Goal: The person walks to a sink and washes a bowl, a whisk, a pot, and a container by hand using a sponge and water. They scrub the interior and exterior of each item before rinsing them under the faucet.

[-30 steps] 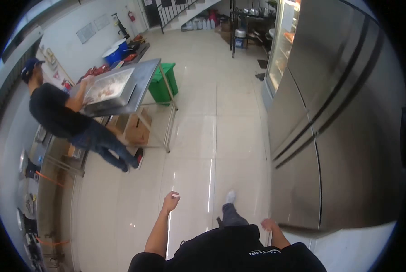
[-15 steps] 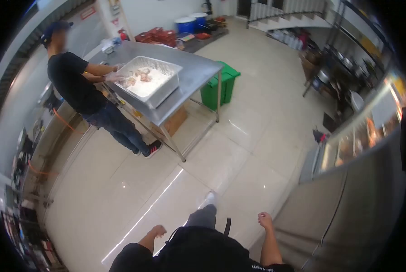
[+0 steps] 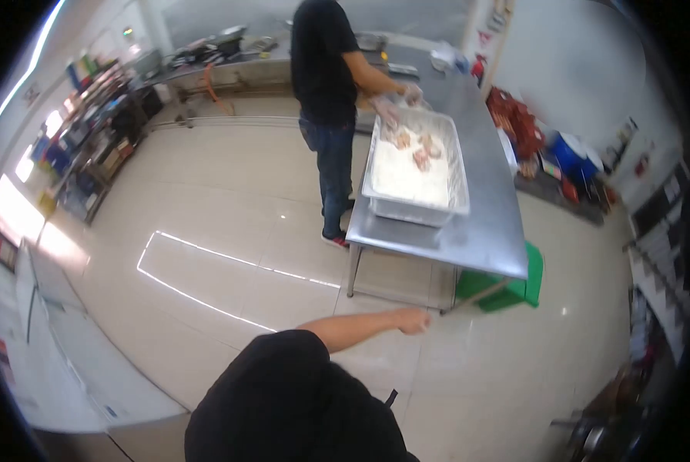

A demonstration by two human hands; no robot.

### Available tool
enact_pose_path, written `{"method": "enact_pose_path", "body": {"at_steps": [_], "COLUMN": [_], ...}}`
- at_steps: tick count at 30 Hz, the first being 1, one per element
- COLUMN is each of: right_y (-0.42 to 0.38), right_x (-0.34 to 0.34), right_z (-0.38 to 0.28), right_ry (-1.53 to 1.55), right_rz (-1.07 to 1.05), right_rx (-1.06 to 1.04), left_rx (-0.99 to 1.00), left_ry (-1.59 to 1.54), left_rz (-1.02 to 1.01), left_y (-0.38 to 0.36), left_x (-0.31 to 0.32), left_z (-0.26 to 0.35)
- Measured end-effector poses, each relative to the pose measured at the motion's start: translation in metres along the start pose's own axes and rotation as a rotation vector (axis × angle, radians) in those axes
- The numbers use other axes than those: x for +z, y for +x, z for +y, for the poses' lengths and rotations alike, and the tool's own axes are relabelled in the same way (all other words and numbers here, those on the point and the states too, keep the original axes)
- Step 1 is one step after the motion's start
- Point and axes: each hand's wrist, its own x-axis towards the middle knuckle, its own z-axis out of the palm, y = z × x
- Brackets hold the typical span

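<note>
Kitchen floor [image 3: 206,185]: pale, glossy tiles spread over the middle of the frame, streaked with reflected light; the dark lens border cut off the corners.
Desk [image 3: 491,185]: steel-topped, it stood right of centre and ran up toward the top; the tray and the co-worker's arms covered part of it.
Metal tray [image 3: 412,212]: it rested on the desk, above and right of centre, with white powder [image 3: 406,185] inside and a few pinkish pieces [image 3: 422,159] lying partly sunk in it.
Co-worker [image 3: 323,69]: this person stood at top centre, head cut off by the upper edge; the gloved hands [image 3: 388,115] were at the tray's far left corner, and their grip could not be made out.
Left hand [image 3: 413,320]: bare and slightly blurred, it hung below the desk's near edge in the frame; the fingers looked bent around nothing visible, though how far they were closed could not be told.
Right hand: it lay outside the view, so its fingers could not be judged.
Black shirt [image 3: 291,400]: it filled bottom centre, cut by the lower edge.
Green bin [image 3: 528,277]: right of centre, it was partly hidden by the desk's corner.
Right side: blue drums [image 3: 574,158] showed at upper right, while clutter [image 3: 607,416] at lower right was too blurred to name.
Left side: crowded shelves [image 3: 91,146] held items too small to tell.
</note>
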Motion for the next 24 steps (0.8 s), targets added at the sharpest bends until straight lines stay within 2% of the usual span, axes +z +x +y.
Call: {"method": "enact_pose_path", "body": {"at_steps": [1,4,5,7,8,9,10,11,12,13,14,15,16,18,19,20,22,24], "right_y": [0.015,0.063,0.082,0.124,0.148,0.173,0.212,0.263,0.279,0.296,0.295,0.322,0.322,0.303,0.300,0.312,0.336,0.341], "right_x": [-0.034,-0.147,-0.191,-0.273,-0.313,-0.356,-0.408,-0.457,-0.492,-0.521,-0.538,-0.565,-0.575,-0.590,-0.595,-0.605,-0.639,-0.670], "right_z": [-0.002,-0.004,-0.012,-0.042,-0.062,-0.085,-0.106,-0.131,-0.172,-0.215,-0.270,-0.305,-0.348,-0.422,-0.444,-0.449,-0.449,-0.426], "right_ry": [-0.018,-0.080,-0.104,-0.131,-0.127,-0.117,-0.088,0.003,0.108,-0.121,-0.124,-0.111,-0.178,-0.270,-0.300,-0.338,-0.403,-0.505], "right_rz": [-0.012,-0.031,-0.031,-0.033,-0.033,-0.029,-0.038,-0.083,-0.153,0.065,0.067,0.045,0.048,0.064,0.073,0.030,-0.011,-0.030], "right_rx": [0.026,0.035,0.029,0.011,-0.001,-0.027,-0.081,-0.130,-0.177,-0.249,-0.329,-0.411,-0.481,-0.619,-0.694,-0.705,-0.722,-0.733], "left_rx": [-0.157,-0.285,-0.352,-0.473,-0.386,-0.324,-0.605,-0.886,-1.177,-1.495,-1.777,-1.956,-2.066,-2.186,-2.237,-2.206,-2.090,-1.370], "left_ry": [-0.048,-0.140,-0.129,-0.066,-0.012,0.231,0.218,0.188,0.239,0.106,0.061,-0.046,-0.155,-0.485,-0.655,-0.564,-0.382,0.325], "left_rz": [-0.066,-0.091,0.005,0.177,0.104,0.498,0.287,0.374,0.111,0.185,0.234,0.254,0.294,0.187,0.125,0.182,0.264,-0.114], "left_y": [0.029,0.060,0.068,0.064,0.051,0.019,-0.019,-0.061,-0.098,-0.127,-0.158,-0.191,-0.190,-0.173,-0.159,-0.141,-0.082,0.024], "left_x": [-0.015,-0.010,0.010,0.052,0.121,0.176,0.176,0.225,0.229,0.240,0.273,0.314,0.317,0.325,0.327,0.338,0.390,0.431], "left_z": [0.046,0.117,0.116,0.076,-0.027,-0.066,-0.043,-0.079,-0.042,0.007,0.024,0.026,0.066,0.097,0.106,0.106,0.058,-0.012]}}
